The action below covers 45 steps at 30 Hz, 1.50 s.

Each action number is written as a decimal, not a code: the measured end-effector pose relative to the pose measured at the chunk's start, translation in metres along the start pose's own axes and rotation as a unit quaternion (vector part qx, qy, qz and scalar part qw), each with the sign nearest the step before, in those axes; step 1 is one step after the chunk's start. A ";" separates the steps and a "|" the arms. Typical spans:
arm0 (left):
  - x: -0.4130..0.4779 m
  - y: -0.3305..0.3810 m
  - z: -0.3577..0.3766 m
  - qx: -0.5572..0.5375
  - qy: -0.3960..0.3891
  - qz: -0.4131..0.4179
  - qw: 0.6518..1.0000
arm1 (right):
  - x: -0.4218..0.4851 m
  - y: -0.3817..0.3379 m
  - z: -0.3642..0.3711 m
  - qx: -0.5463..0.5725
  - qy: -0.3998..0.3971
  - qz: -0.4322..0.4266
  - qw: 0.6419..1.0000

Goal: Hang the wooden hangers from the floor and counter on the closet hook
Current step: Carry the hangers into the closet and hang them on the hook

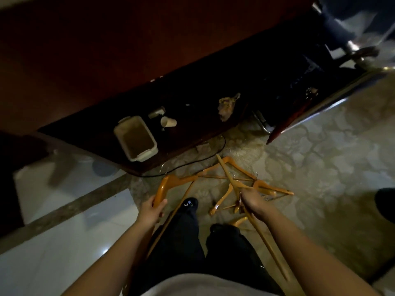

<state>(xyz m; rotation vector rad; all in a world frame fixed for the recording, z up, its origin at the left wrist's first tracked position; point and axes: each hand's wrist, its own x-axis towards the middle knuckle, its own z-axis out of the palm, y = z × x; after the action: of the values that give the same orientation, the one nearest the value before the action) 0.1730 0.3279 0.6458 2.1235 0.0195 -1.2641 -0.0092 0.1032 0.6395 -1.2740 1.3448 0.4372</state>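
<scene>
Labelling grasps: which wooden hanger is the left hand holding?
The orange wooden hanger at far left: the left hand grips its arm end. The others lie piled by the right hand, which holds a paler one.

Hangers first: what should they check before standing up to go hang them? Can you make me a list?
1. Left hand has a firm hold on its hanger: ok, fingers wrap one end of it.
2. Right hand has a firm hold on its hanger: ok, closed round the wood.
3. All hangers off the floor: not ok, a pile lies on the tiles by the right hand.
4. The cable is clear of the hangers: cannot tell, it runs close behind them.
5. Counter checked for hangers: cannot tell, it is too dark; only a tub and a cup show.
6. Closet hook within sight: not ok, not in view.
</scene>
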 end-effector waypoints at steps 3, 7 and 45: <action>-0.034 -0.023 0.006 -0.040 0.056 -0.005 0.998 | -0.018 -0.005 -0.007 0.004 -0.054 -0.005 0.999; -0.078 -0.049 0.022 -0.095 0.114 -0.004 0.989 | -0.032 -0.006 -0.009 -0.015 -0.116 -0.009 0.993; -0.291 -0.378 0.017 -0.517 0.313 -0.237 0.760 | -0.154 -0.028 0.389 -0.598 -0.260 -0.161 0.741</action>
<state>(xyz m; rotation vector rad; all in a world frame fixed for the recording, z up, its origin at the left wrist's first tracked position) -0.1202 0.7036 0.6710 1.4104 1.3031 -0.4431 0.1540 0.4869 0.6852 -2.1286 0.2017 1.4208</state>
